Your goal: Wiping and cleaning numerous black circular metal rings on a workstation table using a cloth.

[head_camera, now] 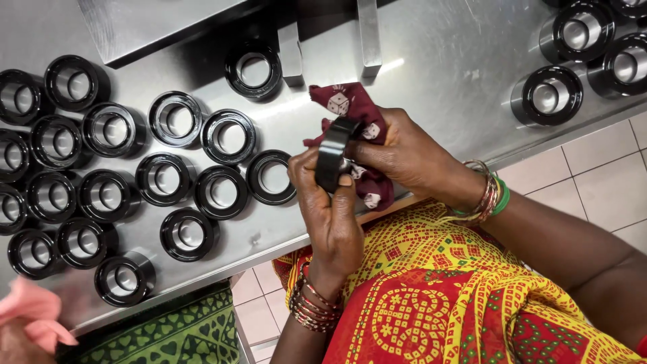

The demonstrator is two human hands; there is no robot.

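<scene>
The left hand (330, 209) pinches a black ring (335, 162) on edge, just above the near rim of the steel table (438, 61), so its face meets the dark red cloth (354, 111) bunched in the closed right hand (404, 158) (pressed against it). More rings (168, 175) stand in rows at left.

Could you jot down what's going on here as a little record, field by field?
Surface: metal table
Left hand: grips a black ring on edge
Right hand: presses a dark red cloth against the ring
On the table: many black rings standing open side up at left, a few more at right
Wrists: bangles on both
Bottom left corner: pink cloth, blurred
</scene>
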